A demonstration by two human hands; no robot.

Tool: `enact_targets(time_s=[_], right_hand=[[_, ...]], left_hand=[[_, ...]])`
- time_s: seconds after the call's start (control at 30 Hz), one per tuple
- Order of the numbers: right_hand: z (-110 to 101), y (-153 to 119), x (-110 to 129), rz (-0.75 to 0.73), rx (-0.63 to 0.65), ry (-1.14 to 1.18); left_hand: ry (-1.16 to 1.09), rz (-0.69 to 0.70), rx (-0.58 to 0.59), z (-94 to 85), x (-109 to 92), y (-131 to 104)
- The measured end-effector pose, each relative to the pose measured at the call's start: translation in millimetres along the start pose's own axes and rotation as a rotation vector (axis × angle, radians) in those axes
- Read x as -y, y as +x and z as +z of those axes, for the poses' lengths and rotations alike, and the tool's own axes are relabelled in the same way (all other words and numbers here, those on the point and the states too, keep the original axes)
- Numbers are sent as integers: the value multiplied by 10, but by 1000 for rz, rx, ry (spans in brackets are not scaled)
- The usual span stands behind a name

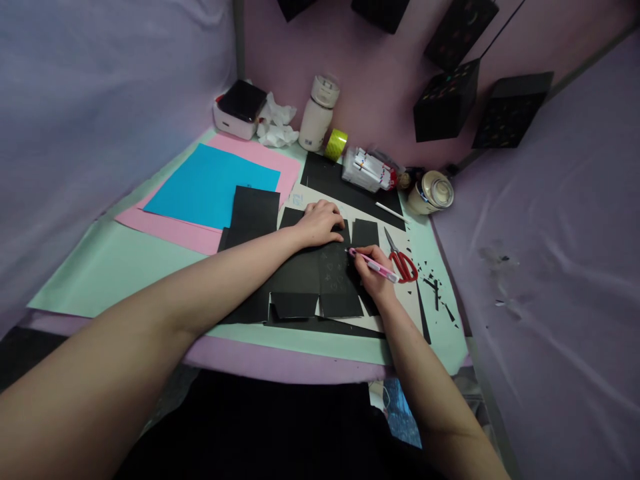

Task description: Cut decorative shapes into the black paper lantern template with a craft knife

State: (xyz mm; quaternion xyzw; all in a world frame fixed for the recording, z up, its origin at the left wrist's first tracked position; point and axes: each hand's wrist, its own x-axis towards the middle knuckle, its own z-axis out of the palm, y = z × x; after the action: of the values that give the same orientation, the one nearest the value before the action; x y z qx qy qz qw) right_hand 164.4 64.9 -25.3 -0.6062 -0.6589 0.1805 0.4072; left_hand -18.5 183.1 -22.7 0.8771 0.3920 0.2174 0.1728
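A sheet of black card (293,270) with slit flaps lies on the table, and faint pale marks are drawn on its right part. My left hand (321,223) rests on its upper part, palm down with the fingers spread and slightly bent. In my right hand (374,275) is a slim pink-and-white utility knife (376,265), gripped like a pen. Its tip meets the card just right of my left fingertips; the blade itself is too small to make out. Red-handled scissors (401,261) lie partly open to the right of my right hand.
Black scraps (436,293) litter the right side. Blue paper (210,183) and pink paper (170,230) lie left. Behind stand a white bottle (317,117), yellow tape (336,145), a clear box of pens (367,170) and a jar (431,193). Black box lanterns (447,100) hang above.
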Motion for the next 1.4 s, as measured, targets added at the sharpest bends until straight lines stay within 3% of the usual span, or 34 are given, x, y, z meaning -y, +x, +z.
enact_targets(time_s=[1.4], right_hand=[[2, 12, -35, -26, 15, -16]], left_hand=[[22, 5, 15, -4, -4, -1]])
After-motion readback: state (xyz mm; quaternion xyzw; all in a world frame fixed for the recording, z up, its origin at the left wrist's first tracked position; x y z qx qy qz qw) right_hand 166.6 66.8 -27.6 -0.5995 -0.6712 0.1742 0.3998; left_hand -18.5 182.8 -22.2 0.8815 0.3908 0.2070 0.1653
